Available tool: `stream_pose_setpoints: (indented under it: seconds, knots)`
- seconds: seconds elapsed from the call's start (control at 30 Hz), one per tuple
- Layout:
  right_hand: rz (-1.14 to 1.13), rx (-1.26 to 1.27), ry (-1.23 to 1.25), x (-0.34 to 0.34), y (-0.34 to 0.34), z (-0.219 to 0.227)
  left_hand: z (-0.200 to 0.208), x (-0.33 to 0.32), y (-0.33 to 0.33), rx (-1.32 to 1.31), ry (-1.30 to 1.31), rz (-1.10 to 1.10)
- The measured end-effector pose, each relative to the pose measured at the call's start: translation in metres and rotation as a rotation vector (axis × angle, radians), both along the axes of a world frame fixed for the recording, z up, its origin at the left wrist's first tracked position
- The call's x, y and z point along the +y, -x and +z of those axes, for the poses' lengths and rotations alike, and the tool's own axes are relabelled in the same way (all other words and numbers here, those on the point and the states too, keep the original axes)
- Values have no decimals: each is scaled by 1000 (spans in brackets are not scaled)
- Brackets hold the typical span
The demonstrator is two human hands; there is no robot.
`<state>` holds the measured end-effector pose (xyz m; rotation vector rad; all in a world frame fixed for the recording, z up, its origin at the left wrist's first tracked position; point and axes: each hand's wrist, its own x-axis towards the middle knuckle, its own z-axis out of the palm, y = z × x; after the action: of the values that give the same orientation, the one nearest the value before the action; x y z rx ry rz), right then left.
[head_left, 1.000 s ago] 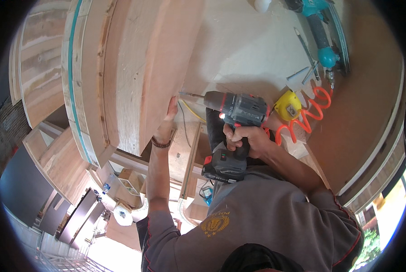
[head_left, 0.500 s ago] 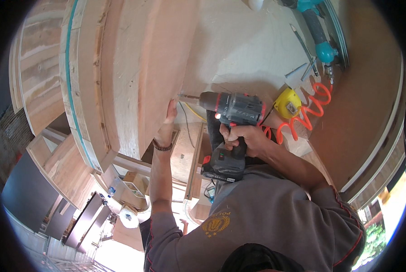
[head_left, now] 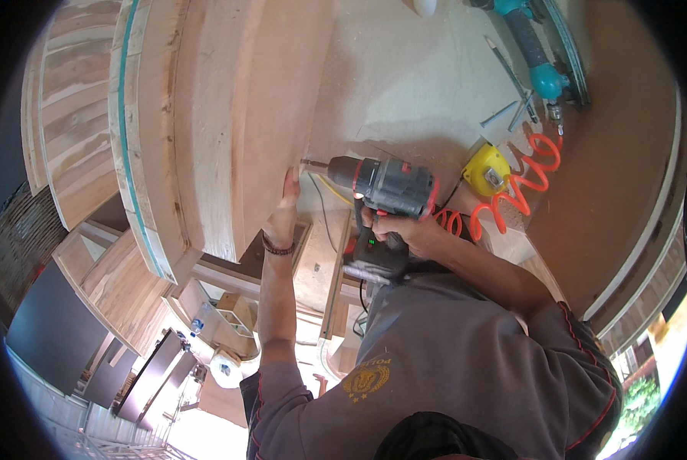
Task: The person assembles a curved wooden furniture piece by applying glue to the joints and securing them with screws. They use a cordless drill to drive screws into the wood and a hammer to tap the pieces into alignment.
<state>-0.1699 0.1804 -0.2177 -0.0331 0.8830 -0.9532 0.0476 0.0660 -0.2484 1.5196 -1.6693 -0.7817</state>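
My right hand (head_left: 401, 228) grips the cordless drill (head_left: 382, 188), bit touching the curved plywood panel (head_left: 259, 115). My left hand (head_left: 283, 211) presses flat, holding nothing. Driving looks barely begun.

Pale, raw plywood panel (head_left: 243, 115) – matt, grainy, rough-edged – just left of the right grip. In that grip, a grey-and-black matt plastic cordless drill (head_left: 385, 192); to its right a glossy orange coiled plastic hose (head_left: 520, 188) – and a yellow plastic tape measure (head_left: 487, 170).

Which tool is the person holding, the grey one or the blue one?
The grey drill, gripped by the right hand. The blue tool lies apart, untouched.
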Motion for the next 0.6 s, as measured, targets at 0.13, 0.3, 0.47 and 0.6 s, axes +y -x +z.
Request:
stream_pose_setpoints:
  seconds: [0.13, 0.3, 0.47, 0.6]
  knots:
    - [-37, -131, -147, -7, 6, 14, 15, -6, 14, 49, 61, -19]
    - [-22, -203, -107, -9, 13, 9, 24, -10, 21, 34, 152, -54]
    - [-66, -250, -69, -5, 9, 3, 21, -9, 15, -42, -20, -9]
    - [-55, -149, -58, -4, 11, 13, 16, -10, 16, -160, -14, 143]
